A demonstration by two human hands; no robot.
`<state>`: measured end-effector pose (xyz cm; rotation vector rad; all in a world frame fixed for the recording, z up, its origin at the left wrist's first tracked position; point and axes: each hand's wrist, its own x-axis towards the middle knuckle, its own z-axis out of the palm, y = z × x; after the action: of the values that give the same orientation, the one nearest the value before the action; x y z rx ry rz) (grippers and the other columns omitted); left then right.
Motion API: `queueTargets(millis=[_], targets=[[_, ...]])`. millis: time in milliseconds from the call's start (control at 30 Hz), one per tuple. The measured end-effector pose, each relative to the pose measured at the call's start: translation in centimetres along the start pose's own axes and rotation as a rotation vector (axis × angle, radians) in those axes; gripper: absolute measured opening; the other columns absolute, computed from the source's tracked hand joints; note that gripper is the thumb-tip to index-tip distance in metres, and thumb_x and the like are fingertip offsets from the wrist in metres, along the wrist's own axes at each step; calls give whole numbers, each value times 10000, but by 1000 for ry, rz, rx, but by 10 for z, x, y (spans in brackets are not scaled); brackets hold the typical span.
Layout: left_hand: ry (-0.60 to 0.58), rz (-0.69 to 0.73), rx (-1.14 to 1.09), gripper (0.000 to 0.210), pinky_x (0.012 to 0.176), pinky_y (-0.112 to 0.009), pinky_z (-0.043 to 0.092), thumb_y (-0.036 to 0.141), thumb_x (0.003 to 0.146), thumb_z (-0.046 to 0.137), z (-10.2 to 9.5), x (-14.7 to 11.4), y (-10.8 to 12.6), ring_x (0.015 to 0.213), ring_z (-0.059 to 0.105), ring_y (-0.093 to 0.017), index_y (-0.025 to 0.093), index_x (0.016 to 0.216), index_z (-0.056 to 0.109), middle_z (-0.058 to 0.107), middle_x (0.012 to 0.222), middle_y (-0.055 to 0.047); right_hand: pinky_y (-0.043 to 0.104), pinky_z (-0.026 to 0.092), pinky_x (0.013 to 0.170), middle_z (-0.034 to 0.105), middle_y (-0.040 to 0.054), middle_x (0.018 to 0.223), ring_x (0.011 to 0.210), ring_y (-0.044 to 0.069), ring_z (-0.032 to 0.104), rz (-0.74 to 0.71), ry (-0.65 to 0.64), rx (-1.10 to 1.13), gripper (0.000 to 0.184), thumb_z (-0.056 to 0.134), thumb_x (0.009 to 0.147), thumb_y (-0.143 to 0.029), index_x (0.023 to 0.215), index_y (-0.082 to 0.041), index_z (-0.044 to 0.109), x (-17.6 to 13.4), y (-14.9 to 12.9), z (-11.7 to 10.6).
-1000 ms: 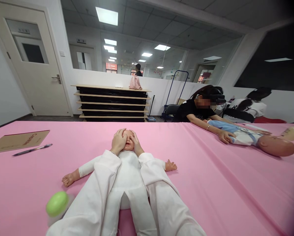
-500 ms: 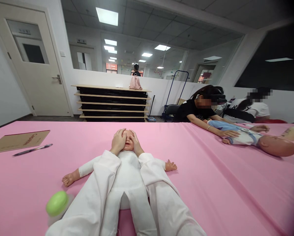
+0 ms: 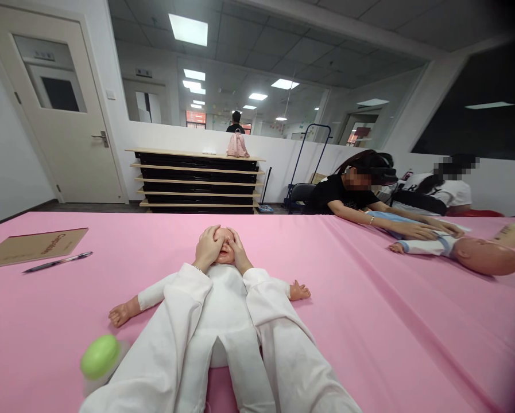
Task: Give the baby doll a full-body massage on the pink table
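On the pink cloth in front of me a baby doll (image 3: 223,298) lies on its back, its white cloth body toward me and its arms stretched out to both sides. My left hand (image 3: 208,246) cups the left side of the doll's head, fingers curved over the forehead. Opposite it, my right hand (image 3: 240,250) wraps the other side. Both thumbs rest on the face near the nose, covering the eyes; the doll's mouth and chin show between them. My white sleeves lie over parts of its arms and body.
A green-capped bottle (image 3: 100,358) stands beside my left sleeve. Farther left lie a brown notebook (image 3: 37,245) and a pen (image 3: 58,262). On the right, a co-worker (image 3: 347,192) leans over another doll (image 3: 483,255) near a yellowish bottle (image 3: 513,232).
My thumbs have shifted slightly inward on the doll's face, hiding the eye that showed before. The co-worker's hands have moved up the other doll's body toward its head.
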<state>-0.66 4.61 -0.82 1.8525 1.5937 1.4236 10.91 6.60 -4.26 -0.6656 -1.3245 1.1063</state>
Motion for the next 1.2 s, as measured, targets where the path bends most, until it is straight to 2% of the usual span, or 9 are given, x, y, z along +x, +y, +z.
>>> queueTargets(millis=[300,500,700,867,1033,1200], targets=[[-12,2,9,426,979,-367,368,308,765,488,1,0,-1,1129,460,-225,209,1179,498,515,1212,-56,335,288,1034,500,32,1210,1172,198,417,8,33,1,432,599,695,-434,1071,-231,534,2,-2,1],[12,-24,-23,390,994,-346,359,197,815,325,3,3,-3,1139,460,-190,201,1149,527,527,1209,-48,331,236,1068,519,2,1201,1188,177,405,-20,69,27,361,466,746,-424,1043,-240,559,7,10,-1],[14,-34,-32,420,992,-327,366,158,804,293,5,4,-5,1142,465,-173,200,1146,533,527,1212,-40,341,248,1064,533,-1,1192,1185,190,410,-16,78,41,374,498,723,-459,1021,-245,565,8,10,-2],[10,-20,-20,376,990,-349,361,250,805,388,2,1,-2,1139,462,-198,211,1154,525,528,1208,-51,343,276,1043,507,24,1223,1181,200,418,13,40,19,437,571,707,-490,1065,-240,550,3,-1,1],[1,10,17,427,963,-363,378,348,770,501,0,-1,0,1125,467,-220,209,1175,501,521,1206,-67,363,301,1024,514,50,1212,1164,222,434,23,48,20,507,600,664,-546,1053,-224,559,4,-4,2],[-4,-1,24,432,973,-358,367,348,776,493,0,-1,0,1139,458,-221,208,1184,494,509,1222,-71,356,284,1037,515,48,1206,1173,217,425,19,60,-16,451,628,667,-449,1049,-220,556,5,-4,0]])
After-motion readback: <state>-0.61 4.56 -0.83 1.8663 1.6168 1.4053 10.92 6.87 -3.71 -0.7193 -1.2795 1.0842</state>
